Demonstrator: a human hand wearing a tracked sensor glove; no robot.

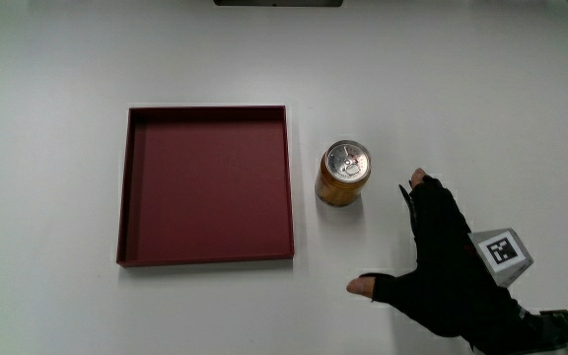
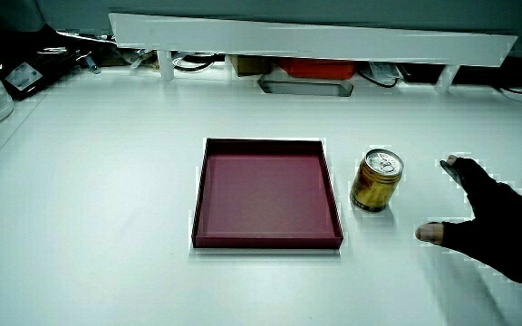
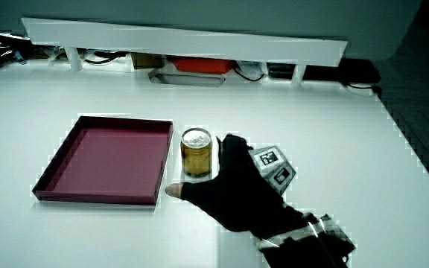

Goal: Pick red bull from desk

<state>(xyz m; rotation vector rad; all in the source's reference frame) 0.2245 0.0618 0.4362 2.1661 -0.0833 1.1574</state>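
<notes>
Closest to the person is the hand [image 1: 452, 271] in its black glove, with a small patterned cube [image 1: 501, 251] on its back. The hand is open, with the thumb sticking out one way and the fingers [image 1: 424, 192] pointing forward, and it holds nothing. It is low over the white surface [image 1: 57, 69], near the can but not touching it. A little farther from the person stands the can [image 1: 343, 174]. It is gold, with a silver top, and it stands upright on the surface, between the hand and the red tray [image 1: 205, 184]. The can is just beside the tray, not in it. The tray has nothing in it. Farthest away, in a side view, a low white partition [image 2: 315, 41] runs along the surface's edge, with some cables and boxes under it. So the job has hardly begun: the hand is close, but it has yet to wrap around the can and lift it. The forearm is cut off at the edge in every view. The words on the can are too small to read, so I cannot tell if it says Red Bull.
</notes>
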